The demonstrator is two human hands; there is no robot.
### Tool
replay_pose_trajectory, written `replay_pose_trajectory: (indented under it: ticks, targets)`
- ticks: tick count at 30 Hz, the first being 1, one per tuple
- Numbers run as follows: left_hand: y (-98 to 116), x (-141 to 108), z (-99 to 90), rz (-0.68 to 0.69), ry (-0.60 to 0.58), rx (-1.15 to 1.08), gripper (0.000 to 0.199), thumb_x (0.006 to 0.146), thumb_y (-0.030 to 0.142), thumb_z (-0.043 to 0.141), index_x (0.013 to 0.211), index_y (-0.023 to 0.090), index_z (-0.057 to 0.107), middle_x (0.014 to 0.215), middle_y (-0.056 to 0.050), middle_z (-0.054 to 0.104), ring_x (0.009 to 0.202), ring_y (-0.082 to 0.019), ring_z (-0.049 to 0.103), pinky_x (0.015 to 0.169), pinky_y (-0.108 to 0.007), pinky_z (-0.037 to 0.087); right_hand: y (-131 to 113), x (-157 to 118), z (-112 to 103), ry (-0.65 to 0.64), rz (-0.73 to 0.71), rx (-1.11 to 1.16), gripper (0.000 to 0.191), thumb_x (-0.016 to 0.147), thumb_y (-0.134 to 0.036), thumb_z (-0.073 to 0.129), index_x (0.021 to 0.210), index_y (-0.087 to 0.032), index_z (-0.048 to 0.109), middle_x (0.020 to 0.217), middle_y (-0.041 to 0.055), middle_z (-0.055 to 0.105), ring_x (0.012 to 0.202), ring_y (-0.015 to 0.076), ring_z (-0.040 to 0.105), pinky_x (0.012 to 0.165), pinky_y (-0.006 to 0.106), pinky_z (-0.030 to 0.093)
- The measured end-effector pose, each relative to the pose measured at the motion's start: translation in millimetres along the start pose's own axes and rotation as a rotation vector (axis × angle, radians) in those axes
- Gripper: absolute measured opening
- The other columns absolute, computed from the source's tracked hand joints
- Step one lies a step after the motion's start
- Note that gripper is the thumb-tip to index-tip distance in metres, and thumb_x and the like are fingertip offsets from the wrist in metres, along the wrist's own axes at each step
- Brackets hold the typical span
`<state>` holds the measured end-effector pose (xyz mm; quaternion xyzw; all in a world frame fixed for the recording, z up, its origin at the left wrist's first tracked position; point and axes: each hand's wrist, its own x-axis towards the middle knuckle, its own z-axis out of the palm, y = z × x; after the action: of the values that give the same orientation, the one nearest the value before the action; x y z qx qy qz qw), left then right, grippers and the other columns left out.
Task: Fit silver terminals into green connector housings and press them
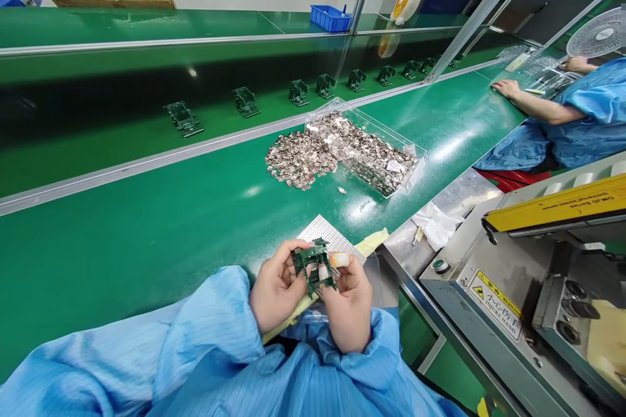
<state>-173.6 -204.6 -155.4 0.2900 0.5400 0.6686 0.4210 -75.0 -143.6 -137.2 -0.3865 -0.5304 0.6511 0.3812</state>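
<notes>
Close to my body, a green circuit board frame (313, 262) with cut-out openings is held up between both hands. My left hand (278, 287) grips its left side, fingers curled around the edge. On the other side my right hand (351, 300) is closed at the frame's right edge, with white tape wrapped on a finger. Whether a small part sits between the right fingertips cannot be made out. Just beyond the hands lies a white gridded sheet (337, 234). Farther off, a pile of small silvery metal parts (300, 159) spills beside a clear plastic tray (415, 172) full of them.
Several green board frames (246, 102) stand in a row along the conveyor (98, 150). One loose metal part (342, 190) lies before the tray. A press machine (489, 287) with a yellow bar flanks me on the right. Beyond it, a co-worker (577, 104) works at the bench.
</notes>
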Motion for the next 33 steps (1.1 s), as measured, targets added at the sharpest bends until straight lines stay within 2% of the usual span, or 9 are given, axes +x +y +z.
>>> replay_pose_trajectory:
  ticks: [6, 12, 19, 33]
  targets:
    - [3.9, -2.6, 2.1, -0.026, 0.023, -0.005, 0.032, 0.080, 0.024, 0.069, 0.107, 0.018, 0.054, 0.084, -0.001, 0.063, 0.064, -0.010, 0.059, 0.061, -0.021, 0.050, -0.3, -2.3, 3.6, 0.020, -0.016, 0.097, 0.018, 0.066, -0.013, 0.069, 0.075, -0.021, 0.056, 0.067, -0.0038, 0.062, 0.059, 0.0115, 0.057, 0.054, 0.020, 0.050]
    - [2.0, -8.5, 6.3, -0.022, -0.002, -0.023, 0.031, 0.081, 0.024, 0.068, 0.108, 0.019, 0.054, 0.085, -0.002, 0.065, 0.067, -0.011, 0.060, 0.061, -0.021, 0.051, 6.9, -10.4, -4.1, 0.036, -0.048, 0.111, 0.018, 0.068, -0.011, 0.070, 0.078, -0.021, 0.059, 0.071, -0.0035, 0.061, 0.061, 0.0105, 0.056, 0.055, 0.019, 0.050]
    - [-4.0, -11.5, 7.5, 0.009, -0.051, 0.111, 0.027, 0.083, 0.021, 0.063, 0.108, 0.018, 0.053, 0.081, -0.002, 0.062, 0.064, -0.011, 0.058, 0.056, -0.020, 0.049, 14.3, -16.6, -13.1, 0.068, -0.061, 0.132, 0.021, 0.067, -0.012, 0.072, 0.082, -0.021, 0.060, 0.075, -0.0023, 0.063, 0.069, 0.0120, 0.060, 0.061, 0.020, 0.052]
    - [6.1, -17.9, 24.1, -0.047, -0.069, 0.083, 0.034, 0.072, 0.013, 0.071, 0.102, 0.018, 0.055, 0.077, 0.001, 0.062, 0.063, -0.009, 0.056, 0.057, -0.018, 0.049, 17.7, -26.6, -26.9, 0.069, -0.096, 0.191, 0.018, 0.076, -0.019, 0.072, 0.078, -0.021, 0.054, 0.071, -0.0045, 0.056, 0.061, 0.0092, 0.052, 0.061, 0.019, 0.049]
